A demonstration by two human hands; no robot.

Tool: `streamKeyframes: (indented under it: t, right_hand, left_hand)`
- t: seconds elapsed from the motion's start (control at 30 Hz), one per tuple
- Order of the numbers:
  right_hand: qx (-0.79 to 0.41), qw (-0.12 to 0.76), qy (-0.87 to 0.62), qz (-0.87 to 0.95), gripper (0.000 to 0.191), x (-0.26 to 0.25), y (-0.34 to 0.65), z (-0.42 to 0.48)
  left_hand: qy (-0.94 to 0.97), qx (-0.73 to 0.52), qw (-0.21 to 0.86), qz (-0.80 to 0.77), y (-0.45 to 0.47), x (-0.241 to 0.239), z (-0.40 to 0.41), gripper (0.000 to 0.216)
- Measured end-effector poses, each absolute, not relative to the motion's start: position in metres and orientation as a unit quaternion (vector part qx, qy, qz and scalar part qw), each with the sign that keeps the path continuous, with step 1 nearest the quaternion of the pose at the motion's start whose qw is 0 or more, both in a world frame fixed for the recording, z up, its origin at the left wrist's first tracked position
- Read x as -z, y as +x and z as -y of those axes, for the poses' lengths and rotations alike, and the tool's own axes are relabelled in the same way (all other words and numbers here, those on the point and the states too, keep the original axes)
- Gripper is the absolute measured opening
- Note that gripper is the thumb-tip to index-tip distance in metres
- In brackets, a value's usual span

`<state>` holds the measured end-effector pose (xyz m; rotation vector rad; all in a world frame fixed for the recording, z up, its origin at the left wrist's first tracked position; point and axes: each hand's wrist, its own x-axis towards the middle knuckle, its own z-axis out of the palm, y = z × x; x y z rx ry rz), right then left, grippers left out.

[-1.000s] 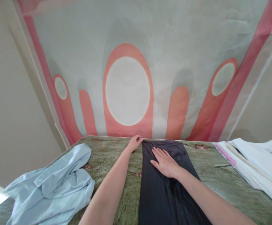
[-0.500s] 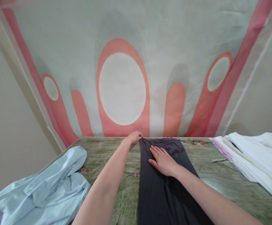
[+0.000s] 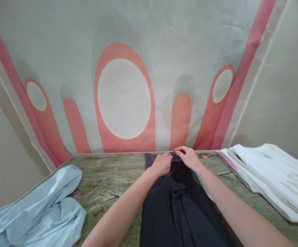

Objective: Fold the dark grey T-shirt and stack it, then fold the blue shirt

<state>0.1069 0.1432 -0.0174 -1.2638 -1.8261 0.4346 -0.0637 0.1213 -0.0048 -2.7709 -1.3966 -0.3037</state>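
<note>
A long dark garment (image 3: 161,212), perhaps trousers, lies lengthwise on the table in front of me. Its upper end reaches the table's far edge, and the cloth is bunched in creases below my hands. My left hand (image 3: 163,164) is closed on the cloth near that upper end, with its fingertips partly hidden. Just right of it, my right hand (image 3: 188,157) pinches the garment's top edge between thumb and fingers.
A crumpled light blue cloth (image 3: 43,209) lies on the left of the wood-patterned table (image 3: 108,175). Folded white garments (image 3: 272,171) are stacked on the right. Behind the far edge rises a wall covering (image 3: 161,61) with pink and orange shapes.
My left hand has moved right from the garment's upper left corner onto its top part. My right hand has gone from lying flat to pinching the top edge. The cloth has bunched, and the view has shifted.
</note>
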Motion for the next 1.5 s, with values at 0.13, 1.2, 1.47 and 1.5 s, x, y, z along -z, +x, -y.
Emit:
streamKeyframes:
  t: [0.13,1.2,1.47,1.5]
  right_hand:
    - [-0.160,0.437,-0.556,0.689,0.029,0.045,0.154,-0.173]
    - [-0.189,0.373,-0.579,0.700,0.027,0.071,0.151,-0.210]
    - [-0.201,0.433,-0.520,0.708,0.024,0.072,0.151,-0.205]
    - [-0.207,0.443,-0.510,0.708,0.024,0.072,0.152,-0.205]
  left_hand:
    - [-0.890,0.074,-0.018,0.450,-0.048,0.022,-0.113,0.052]
    - [-0.631,0.243,-0.091,0.731,-0.164,0.022,-0.165,0.047]
    - [-0.639,0.396,-0.168,0.638,-0.152,0.039,-0.179,0.017]
    - [-0.641,0.410,-0.175,0.625,-0.152,0.040,-0.182,0.015]
